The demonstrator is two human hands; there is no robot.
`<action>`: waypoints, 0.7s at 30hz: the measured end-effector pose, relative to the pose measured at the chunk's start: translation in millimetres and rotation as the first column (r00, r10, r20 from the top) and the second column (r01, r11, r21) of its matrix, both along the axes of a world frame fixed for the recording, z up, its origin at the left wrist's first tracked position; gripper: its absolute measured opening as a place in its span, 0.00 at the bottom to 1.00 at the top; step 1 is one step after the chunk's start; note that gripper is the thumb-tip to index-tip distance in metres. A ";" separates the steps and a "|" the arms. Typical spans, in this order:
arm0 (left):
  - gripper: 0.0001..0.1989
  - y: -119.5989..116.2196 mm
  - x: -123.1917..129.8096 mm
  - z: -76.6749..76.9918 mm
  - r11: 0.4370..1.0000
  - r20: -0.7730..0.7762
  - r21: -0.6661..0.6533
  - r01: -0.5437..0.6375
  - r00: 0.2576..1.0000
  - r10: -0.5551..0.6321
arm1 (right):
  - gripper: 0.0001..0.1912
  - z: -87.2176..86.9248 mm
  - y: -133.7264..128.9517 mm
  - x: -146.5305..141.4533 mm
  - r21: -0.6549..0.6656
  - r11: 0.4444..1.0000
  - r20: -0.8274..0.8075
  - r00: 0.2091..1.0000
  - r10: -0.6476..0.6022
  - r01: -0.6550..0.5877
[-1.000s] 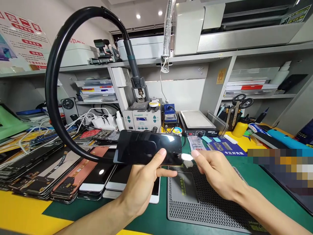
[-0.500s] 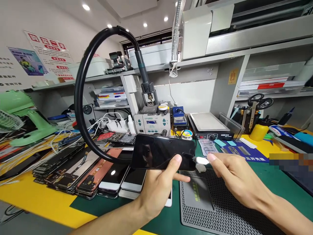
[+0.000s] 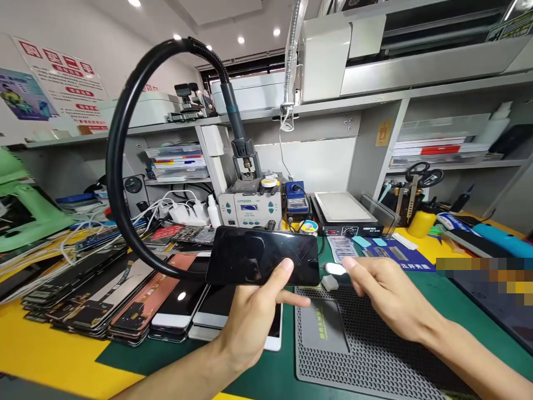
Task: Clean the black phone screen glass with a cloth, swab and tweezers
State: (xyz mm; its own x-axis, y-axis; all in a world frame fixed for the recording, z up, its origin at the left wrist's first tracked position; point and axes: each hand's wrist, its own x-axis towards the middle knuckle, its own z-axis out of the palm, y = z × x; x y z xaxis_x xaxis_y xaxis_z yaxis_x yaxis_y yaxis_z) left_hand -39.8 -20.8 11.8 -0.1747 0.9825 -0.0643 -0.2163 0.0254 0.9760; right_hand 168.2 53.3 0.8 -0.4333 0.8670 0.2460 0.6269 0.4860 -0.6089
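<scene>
White plug (image 3: 334, 269) now off phone (image 3: 245, 258), fingers (image 3: 286, 266) tight on each, hose (image 3: 114, 144) behind, mat (image 3: 333, 364) below.

I hold a phone (image 3: 245, 258) sideways in my left hand (image 3: 250, 314), its glossy black screen facing me, unlit and marked with reflections. It is lifted clear of the bench, its top edge sloping slightly down toward the right, and my thumb presses the lower front. Between the thumb and finger of my right hand (image 3: 385, 297) I pinch a white, rounded cable plug (image 3: 334, 269), pointing at the phone's right end, just beside it but apart.
</scene>
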 end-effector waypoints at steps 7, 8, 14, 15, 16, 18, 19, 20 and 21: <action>0.16 4.1 -3.5 0.1 0.994 0.170 -0.036 0.106 0.981 -0.099 | 0.30 -8.6 -3.5 -6.3 0.015 0.997 0.017 0.997 0.077 -0.077; 0.17 4.9 -4.1 0.9 0.991 0.184 -0.042 0.126 0.976 -0.116 | 0.30 -9.2 -1.5 -4.0 0.015 0.997 0.017 0.997 0.074 -0.074; 0.16 6.9 -2.7 4.2 0.996 0.163 -0.054 0.065 0.985 -0.055 | 0.32 -3.5 0.1 2.6 0.014 1.000 -0.017 1.000 0.024 -0.023; 0.16 6.7 -2.0 4.3 0.997 0.174 -0.039 0.065 0.983 -0.057 | 0.32 -2.9 -1.9 0.7 0.013 1.000 -0.020 0.999 0.026 -0.026; 0.15 6.4 -1.5 4.4 0.997 0.188 -0.020 0.069 0.980 -0.064 | 0.32 -2.7 -4.0 -1.8 0.012 0.999 -0.021 0.999 0.033 -0.032; 0.14 6.0 -1.2 4.2 0.997 0.213 0.009 0.070 0.975 -0.071 | 0.31 -3.8 -7.1 -6.9 0.013 0.999 -0.017 0.998 0.053 -0.053; 0.12 6.1 -1.6 3.9 0.997 0.223 0.009 0.072 0.972 -0.072 | 0.31 -5.0 -7.7 -8.8 0.015 0.998 -0.013 0.998 0.064 -0.064; 0.11 6.3 -2.3 3.6 0.997 0.231 -0.001 0.080 0.970 -0.077 | 0.30 -6.2 -7.4 -9.7 0.019 0.997 -0.009 0.997 0.073 -0.073; 0.11 6.8 -3.2 3.4 0.996 0.237 -0.012 0.091 0.968 -0.086 | 0.30 -7.4 -6.3 -9.6 0.024 0.997 -0.004 0.997 0.078 -0.078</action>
